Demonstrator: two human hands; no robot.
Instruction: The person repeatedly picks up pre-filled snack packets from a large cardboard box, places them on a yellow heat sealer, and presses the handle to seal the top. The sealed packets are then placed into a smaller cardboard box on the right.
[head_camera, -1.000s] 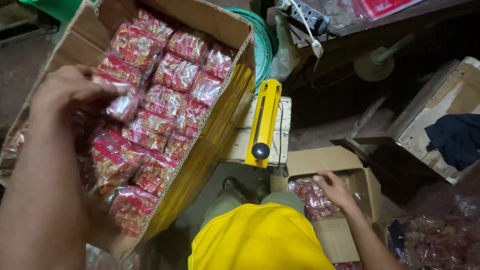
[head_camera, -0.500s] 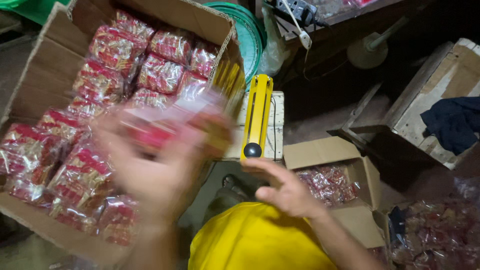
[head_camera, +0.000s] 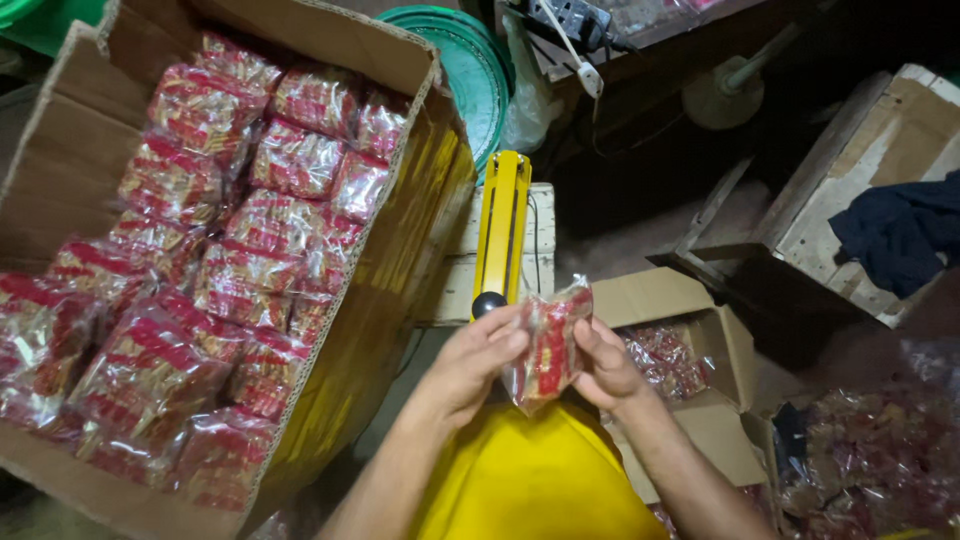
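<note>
Both hands hold one clear plastic packet (head_camera: 548, 345) with red contents, upright above my yellow-clad lap. My left hand (head_camera: 478, 358) grips its left side, my right hand (head_camera: 603, 366) its right side. Just beyond the packet stands a yellow hand sealer (head_camera: 503, 228) with a black knob, resting on a small pale wooden crate (head_camera: 456, 268). To the left, a large open cardboard box (head_camera: 395, 250) is filled with several rows of the same red packets (head_camera: 240, 230).
A smaller open cardboard box (head_camera: 690, 300) with red packets sits right of my hands. More packets lie heaped at the lower right (head_camera: 870, 470). A green round basin (head_camera: 470, 70), a wooden crate with dark cloth (head_camera: 900, 225) and a power strip (head_camera: 560, 15) lie beyond.
My left hand lifted a packet out of the big box and swung it right. My right hand came up from the small box and now both hands hold the packet.
</note>
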